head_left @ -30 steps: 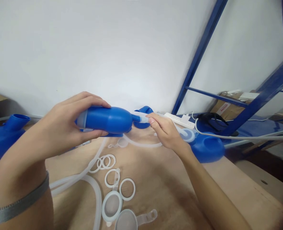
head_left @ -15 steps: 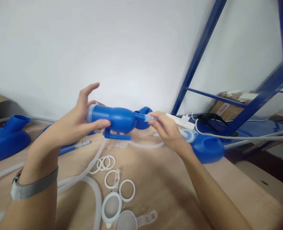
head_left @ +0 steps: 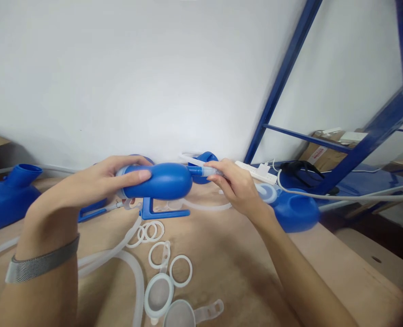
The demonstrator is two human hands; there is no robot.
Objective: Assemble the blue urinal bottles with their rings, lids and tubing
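My left hand (head_left: 122, 177) is wrapped round the wide end of a blue plastic bottle (head_left: 169, 181), which lies sideways in the air above the table. A blue L-shaped handle (head_left: 163, 213) hangs below the bottle. At the narrow end is a blue spout (head_left: 195, 170) with a translucent connector (head_left: 207, 171) on it. My right hand (head_left: 237, 184) pinches this connector, its fingertips closed round it. Beneath my hands lie several white rings (head_left: 181, 270), a translucent cap with a strap (head_left: 159, 294) and clear tubing (head_left: 136, 272).
Blue bottles stand at the left (head_left: 10, 200) and right (head_left: 295, 211). A white power strip (head_left: 256, 171) lies at the back by a blue metal frame (head_left: 283, 81). A white cable (head_left: 344, 196) crosses at the right. The wooden table (head_left: 235, 272) meets a white wall behind.
The bottle has rolled about its long axis, its handle swinging lower and more into view. My left hand has turned over with it, its raised fingers now folded round the bottle. My right hand stays nearly in place.
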